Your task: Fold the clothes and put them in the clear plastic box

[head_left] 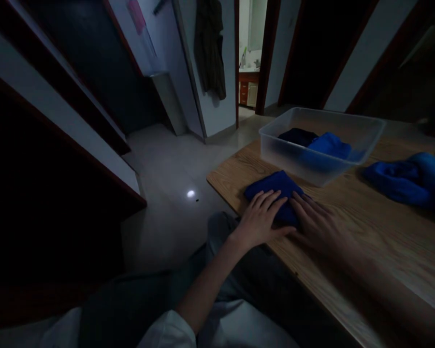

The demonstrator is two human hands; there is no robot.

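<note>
A folded blue cloth (275, 186) lies near the corner of the wooden table (369, 232). My left hand (261, 217) rests flat on its near left part, fingers spread. My right hand (317, 222) lies flat beside it, fingers touching the cloth's near right edge. Neither hand grips anything. Just behind the cloth stands a clear plastic tub (322, 140) holding a dark cloth (297, 136) and a blue cloth (329, 145).
A heap of unfolded blue cloths (409, 179) lies at the table's right. To the left is tiled floor (166, 179) with a bright light spot. A dark garment (210, 48) hangs on the wall by an open doorway. The room is dim.
</note>
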